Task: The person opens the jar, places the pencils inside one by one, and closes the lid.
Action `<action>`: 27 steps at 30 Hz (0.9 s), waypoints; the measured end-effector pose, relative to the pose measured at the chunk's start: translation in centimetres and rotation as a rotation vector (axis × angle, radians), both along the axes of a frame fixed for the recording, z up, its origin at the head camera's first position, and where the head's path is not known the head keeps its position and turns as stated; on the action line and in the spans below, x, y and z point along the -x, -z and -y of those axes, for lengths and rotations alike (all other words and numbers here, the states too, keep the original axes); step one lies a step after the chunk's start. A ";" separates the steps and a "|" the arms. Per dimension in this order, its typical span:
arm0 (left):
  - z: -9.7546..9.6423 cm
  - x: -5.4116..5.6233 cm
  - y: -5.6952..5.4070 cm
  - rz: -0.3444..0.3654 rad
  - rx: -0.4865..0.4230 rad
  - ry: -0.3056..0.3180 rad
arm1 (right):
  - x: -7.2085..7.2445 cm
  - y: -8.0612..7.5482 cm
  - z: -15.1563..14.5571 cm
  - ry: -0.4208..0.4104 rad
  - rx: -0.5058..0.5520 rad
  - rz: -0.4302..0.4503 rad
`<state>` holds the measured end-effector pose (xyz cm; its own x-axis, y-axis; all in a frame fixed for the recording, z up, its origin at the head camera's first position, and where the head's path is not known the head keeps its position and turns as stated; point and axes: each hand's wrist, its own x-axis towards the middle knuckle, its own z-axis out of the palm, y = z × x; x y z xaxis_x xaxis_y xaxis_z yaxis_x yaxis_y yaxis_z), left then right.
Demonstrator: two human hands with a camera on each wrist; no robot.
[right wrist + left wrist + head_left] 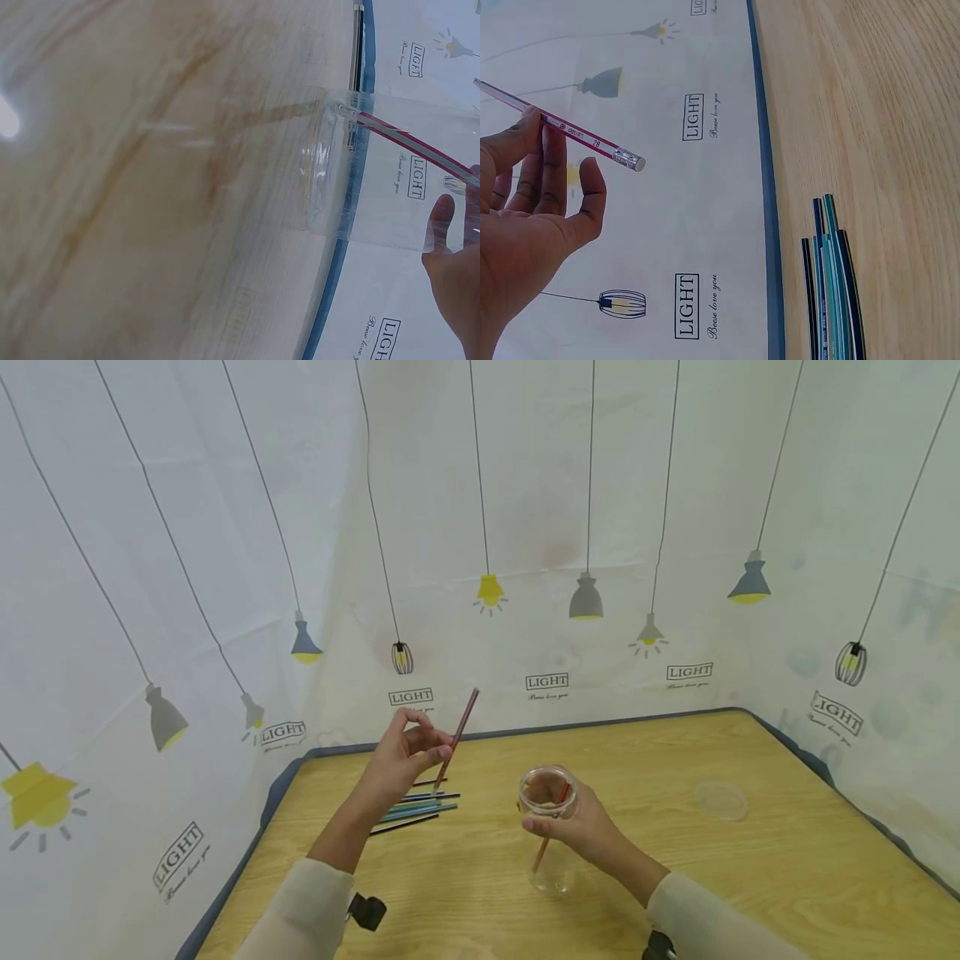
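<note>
In the head view my left hand point(397, 758) pinches a red-striped pencil point(462, 722) between thumb and fingers, raised above the table. The left wrist view shows that pencil point(581, 133) with a silver ferrule and pale eraser at its end, and 2B printed on its side. My right hand point(588, 828) grips a clear, lidless jar point(553, 883) near its rim. Inside the jar leans a single red-striped pencil point(538, 857), its lower end at the jar's base in the right wrist view.
Beneath the left hand lies a loose bunch of several blue, teal and dark pencils point(420, 811) on the wooden table point(465, 902). A clear round lid point(722, 800) rests at the right. Lamp-printed sheeting point(487, 485) rises behind the table's dark edge.
</note>
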<state>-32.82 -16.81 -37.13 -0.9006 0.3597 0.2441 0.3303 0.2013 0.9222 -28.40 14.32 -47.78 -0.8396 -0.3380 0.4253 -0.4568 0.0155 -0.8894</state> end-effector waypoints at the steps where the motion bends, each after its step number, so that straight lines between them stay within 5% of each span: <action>1: 0.0 0.0 0.0 -0.004 -0.001 0.001 | 0.0 0.0 0.0 -0.001 -0.001 0.002; 12: -0.4 -0.2 -1.1 0.014 -0.064 0.013 | -0.1 -0.1 0.0 -0.002 -0.003 0.004; 27: -2.0 -0.9 -2.5 0.048 -0.368 0.084 | -0.1 -0.1 0.1 0.003 0.005 0.013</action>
